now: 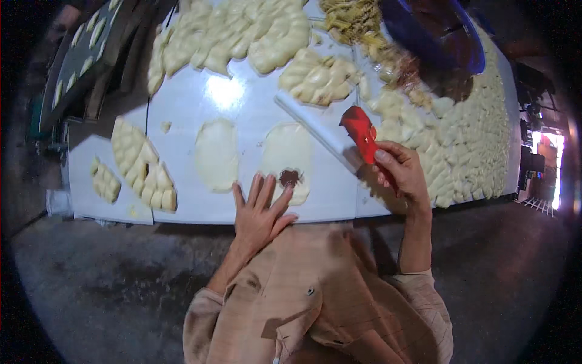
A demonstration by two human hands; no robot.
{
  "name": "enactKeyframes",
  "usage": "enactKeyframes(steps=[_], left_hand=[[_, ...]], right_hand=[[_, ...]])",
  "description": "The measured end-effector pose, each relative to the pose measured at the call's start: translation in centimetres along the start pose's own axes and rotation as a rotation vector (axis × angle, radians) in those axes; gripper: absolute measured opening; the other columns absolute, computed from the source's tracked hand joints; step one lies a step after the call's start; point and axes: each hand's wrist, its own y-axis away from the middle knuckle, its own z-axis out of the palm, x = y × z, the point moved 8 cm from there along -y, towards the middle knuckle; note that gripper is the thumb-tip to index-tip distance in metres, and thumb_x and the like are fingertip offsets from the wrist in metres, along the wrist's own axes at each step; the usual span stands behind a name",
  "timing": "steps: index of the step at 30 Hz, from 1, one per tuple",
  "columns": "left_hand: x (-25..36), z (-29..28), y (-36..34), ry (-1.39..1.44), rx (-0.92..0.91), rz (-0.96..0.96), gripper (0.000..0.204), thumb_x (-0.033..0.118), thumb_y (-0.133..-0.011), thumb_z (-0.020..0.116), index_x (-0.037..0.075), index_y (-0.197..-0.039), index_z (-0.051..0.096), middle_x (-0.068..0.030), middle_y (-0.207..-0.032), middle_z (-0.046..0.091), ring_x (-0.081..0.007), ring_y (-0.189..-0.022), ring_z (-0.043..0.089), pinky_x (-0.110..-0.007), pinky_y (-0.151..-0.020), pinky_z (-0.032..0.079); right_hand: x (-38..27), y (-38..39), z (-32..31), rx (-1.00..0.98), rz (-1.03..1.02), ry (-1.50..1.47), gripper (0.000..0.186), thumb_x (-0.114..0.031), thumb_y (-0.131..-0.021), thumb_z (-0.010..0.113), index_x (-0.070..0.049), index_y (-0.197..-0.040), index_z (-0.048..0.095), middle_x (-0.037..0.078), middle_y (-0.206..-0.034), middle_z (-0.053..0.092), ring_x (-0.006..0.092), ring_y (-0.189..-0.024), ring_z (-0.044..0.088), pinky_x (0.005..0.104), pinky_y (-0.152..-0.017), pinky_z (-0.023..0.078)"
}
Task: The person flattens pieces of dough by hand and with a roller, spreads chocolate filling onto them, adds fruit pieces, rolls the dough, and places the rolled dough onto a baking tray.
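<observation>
My right hand [403,173] grips a red-handled tool [359,132], held above the table. A long, pale, straight-edged strip [318,130] lies beside the red handle and looks like its blade; how the two join cannot be made out. My left hand [262,207] is open, fingers spread, palm down at the front edge of the table. Its fingertips reach the near end of a flattened oval of dough [282,145], beside a small dark brown dab of filling [290,178] on that dough. A second flattened dough oval [217,155] lies to the left, without filling.
Rows of pale dough pieces [236,30] cover the far side, with a smaller cluster [318,77] nearer. More dough [467,139] spreads over the right. A blue tub [479,51] holds something dark brown. Cut dough pieces [142,164] lie at left, below a tray [79,51].
</observation>
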Motion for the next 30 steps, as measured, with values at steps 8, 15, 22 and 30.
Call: enactKeyframes(steps=[8,15,22,30], left_hand=[[2.3,1.4,0.7,-0.1,0.128,-0.086,0.054,0.048,-0.084,0.076,0.02,-0.129,0.067,-0.0189,-0.15,0.045,-0.0433,-0.142,0.036,-0.071,-0.116,0.012],[2.1,2.2,1.1,-0.228,0.155,-0.109,0.05,0.056,-0.082,0.074,0.027,-0.122,0.073,-0.0157,-0.146,0.049,-0.0385,-0.137,0.043,-0.066,-0.117,0.019],[1.8,2.6,1.5,-0.295,0.154,-0.12,0.046,0.055,-0.086,0.068,0.027,-0.122,0.073,-0.0159,-0.147,0.049,-0.0381,-0.139,0.042,-0.066,-0.117,0.021],[1.5,3.1,1.3,-0.246,0.151,-0.117,0.052,0.052,-0.088,0.066,0.021,-0.13,0.066,-0.0198,-0.148,0.044,-0.0433,-0.139,0.038,-0.069,-0.115,0.019]], right_hand=[[-17.4,-9.7,-19.0,0.364,-0.467,0.315,0.038,-0.028,-0.095,0.07,-0.002,-0.122,0.067,0.001,-0.08,0.066,0.005,-0.062,0.06,0.0221,-0.05,0.047],[-21.4,-20.9,-23.2,0.315,-0.516,1.318,0.027,-0.021,-0.087,0.071,-0.009,-0.111,0.075,0.016,-0.104,0.073,0.0325,-0.095,0.071,0.043,-0.085,0.053],[-18.9,-26.7,-23.0,-0.171,-0.364,1.085,0.035,-0.019,-0.087,0.074,0.004,-0.113,0.072,0.011,-0.091,0.075,0.0168,-0.079,0.067,0.0337,-0.072,0.052],[-18.6,-24.6,-25.1,-0.237,-0.122,0.519,0.039,-0.023,-0.093,0.072,0.004,-0.122,0.068,-0.001,-0.067,0.06,0.0048,-0.049,0.047,0.0234,-0.044,0.034]])
